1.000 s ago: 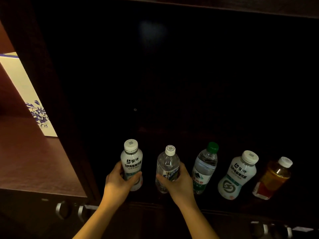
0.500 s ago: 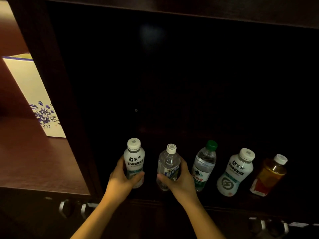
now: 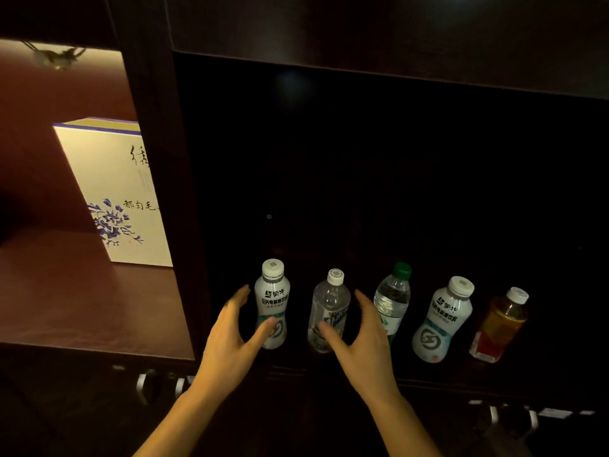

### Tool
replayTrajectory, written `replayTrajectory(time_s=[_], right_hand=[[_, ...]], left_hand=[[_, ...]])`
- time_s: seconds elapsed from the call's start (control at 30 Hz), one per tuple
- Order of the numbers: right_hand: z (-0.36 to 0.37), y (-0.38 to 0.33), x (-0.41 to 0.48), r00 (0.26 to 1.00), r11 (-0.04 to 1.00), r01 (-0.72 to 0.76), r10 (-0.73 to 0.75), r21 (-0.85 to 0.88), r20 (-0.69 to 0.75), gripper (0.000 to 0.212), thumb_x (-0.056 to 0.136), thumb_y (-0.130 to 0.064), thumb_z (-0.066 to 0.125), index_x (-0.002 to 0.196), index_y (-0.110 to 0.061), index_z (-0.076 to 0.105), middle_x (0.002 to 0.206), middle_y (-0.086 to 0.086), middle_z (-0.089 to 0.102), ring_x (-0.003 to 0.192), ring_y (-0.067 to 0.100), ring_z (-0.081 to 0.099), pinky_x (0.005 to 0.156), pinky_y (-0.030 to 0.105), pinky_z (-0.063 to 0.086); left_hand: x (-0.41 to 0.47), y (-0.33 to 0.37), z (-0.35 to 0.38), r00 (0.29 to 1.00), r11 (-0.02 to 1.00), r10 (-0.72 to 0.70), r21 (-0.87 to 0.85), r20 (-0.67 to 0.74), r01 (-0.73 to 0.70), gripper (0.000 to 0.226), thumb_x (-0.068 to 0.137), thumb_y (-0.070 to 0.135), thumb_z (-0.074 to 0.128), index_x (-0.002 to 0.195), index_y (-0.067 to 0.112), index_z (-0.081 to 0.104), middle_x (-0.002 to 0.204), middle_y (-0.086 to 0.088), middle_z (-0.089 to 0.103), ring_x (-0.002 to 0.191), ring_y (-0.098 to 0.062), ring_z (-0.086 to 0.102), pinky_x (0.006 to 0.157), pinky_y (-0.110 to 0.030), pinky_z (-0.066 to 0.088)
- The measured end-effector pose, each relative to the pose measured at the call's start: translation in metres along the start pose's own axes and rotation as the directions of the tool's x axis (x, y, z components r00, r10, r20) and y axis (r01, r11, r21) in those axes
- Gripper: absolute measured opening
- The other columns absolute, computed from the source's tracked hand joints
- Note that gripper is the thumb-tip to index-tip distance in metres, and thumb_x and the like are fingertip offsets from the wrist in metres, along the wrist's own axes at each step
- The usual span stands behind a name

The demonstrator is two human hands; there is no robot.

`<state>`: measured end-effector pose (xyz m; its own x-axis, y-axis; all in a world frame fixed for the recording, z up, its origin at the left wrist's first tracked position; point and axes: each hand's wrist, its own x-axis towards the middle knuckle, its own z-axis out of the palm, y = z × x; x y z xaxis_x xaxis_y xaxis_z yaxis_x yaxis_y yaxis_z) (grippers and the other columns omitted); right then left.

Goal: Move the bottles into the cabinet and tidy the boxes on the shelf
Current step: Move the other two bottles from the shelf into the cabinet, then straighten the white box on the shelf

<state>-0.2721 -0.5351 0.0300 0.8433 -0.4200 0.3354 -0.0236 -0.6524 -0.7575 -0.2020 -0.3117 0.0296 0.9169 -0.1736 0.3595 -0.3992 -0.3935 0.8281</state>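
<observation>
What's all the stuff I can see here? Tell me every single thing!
White drink bottles: 2, white with white caps, in the dark cabinet; first and fourth from the left.
Clear bottle: 1, white cap, second from the left.
Water bottle: 1, clear, green cap, third.
Tea bottle: 1, amber, white cap, red label, far right.
Box: 1, cream with blue flowers, on the reddish shelf at left.
Metal handles: silver, below; count unclear.
Left hand: open beside the first bottle.
Right hand: open beside the clear bottle.

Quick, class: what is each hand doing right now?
Left hand: open beside the white bottle, holding nothing.
Right hand: open by the clear bottle, holding nothing.
</observation>
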Motion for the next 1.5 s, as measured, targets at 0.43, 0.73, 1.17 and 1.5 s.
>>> replayTrajectory(time_s=[0.43, 0.73, 1.17, 1.5], right_hand=[[-0.018, -0.083, -0.056, 0.914, 0.918, 0.364, -0.385, -0.158, -0.132, 0.032, 0.093, -0.03, 0.068, 0.123, -0.02, 0.068, 0.125, -0.01, 0.058, 0.118, 0.008, 0.053, 0.098, 0.032, 0.048], [0.015, -0.153, -0.096, 0.83, 0.84, 0.53, -0.542, -0.12, -0.132, 0.024, 0.094, -0.038, 0.06, 0.109, -0.023, 0.069, 0.106, -0.015, 0.059, 0.101, 0.006, 0.058, 0.085, 0.03, 0.051], [0.08, -0.248, -0.152, 0.78, 0.781, 0.623, -0.624, -0.038, -0.052, 0.013, 0.094, -0.027, 0.066, 0.104, -0.02, 0.071, 0.099, -0.011, 0.063, 0.093, 0.008, 0.059, 0.081, 0.035, 0.051], [0.141, -0.281, -0.143, 0.846, 0.85, 0.52, -0.526, 0.084, 0.083, 0.016, 0.093, -0.029, 0.067, 0.108, -0.026, 0.068, 0.1, -0.019, 0.061, 0.097, 0.001, 0.06, 0.084, 0.026, 0.052]], left_hand=[[-0.058, 0.037, -0.09, 0.959, 0.941, 0.275, 0.226, -0.073, -0.252, 0.042, 0.095, 0.053, 0.053, 0.126, 0.027, 0.062, 0.125, 0.02, 0.057, 0.097, -0.001, 0.058, 0.092, -0.021, 0.048], [-0.098, 0.03, -0.174, 0.943, 0.931, 0.277, 0.294, -0.182, -0.217, 0.027, 0.094, 0.043, 0.062, 0.114, 0.025, 0.068, 0.114, 0.019, 0.06, 0.107, 0.0, 0.059, 0.088, -0.018, 0.049], [-0.154, 0.004, -0.283, 0.94, 0.962, 0.159, 0.261, -0.302, -0.079, 0.027, 0.092, 0.046, 0.059, 0.113, 0.032, 0.066, 0.103, 0.025, 0.06, 0.102, 0.003, 0.059, 0.075, -0.011, 0.046], [-0.127, -0.035, -0.327, 0.93, 0.993, 0.036, 0.117, -0.365, 0.008, 0.02, 0.091, 0.044, 0.062, 0.109, 0.035, 0.066, 0.098, 0.021, 0.065, 0.1, 0.009, 0.058, 0.077, -0.013, 0.045]])
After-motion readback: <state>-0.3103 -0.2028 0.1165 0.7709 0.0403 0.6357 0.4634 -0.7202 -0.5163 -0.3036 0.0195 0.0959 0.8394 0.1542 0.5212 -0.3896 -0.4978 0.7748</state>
